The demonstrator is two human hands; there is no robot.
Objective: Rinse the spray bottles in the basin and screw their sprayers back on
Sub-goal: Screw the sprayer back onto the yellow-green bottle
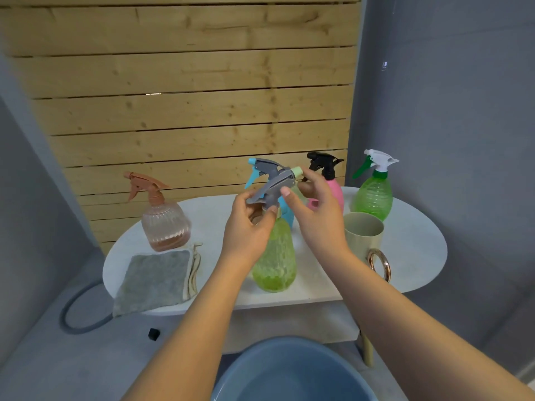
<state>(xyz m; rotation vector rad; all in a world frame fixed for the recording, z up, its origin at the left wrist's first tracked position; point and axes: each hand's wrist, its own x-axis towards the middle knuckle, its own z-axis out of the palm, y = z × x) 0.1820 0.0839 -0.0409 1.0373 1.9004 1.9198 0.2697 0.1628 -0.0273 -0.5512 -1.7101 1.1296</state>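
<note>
both hands raised, left hand point(249, 224) pinching bottle point(275, 256) neck, right hand point(315, 209) gripping sprayer point(273, 186) — tilted

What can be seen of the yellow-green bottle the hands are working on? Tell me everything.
The translucent yellow-green textured plastic spray bottle stands upright near the front edge of the white oval table. Its grey trigger sprayer has a pale green nozzle. The left hand grips the neck; the right hand touches the sprayer.
</note>
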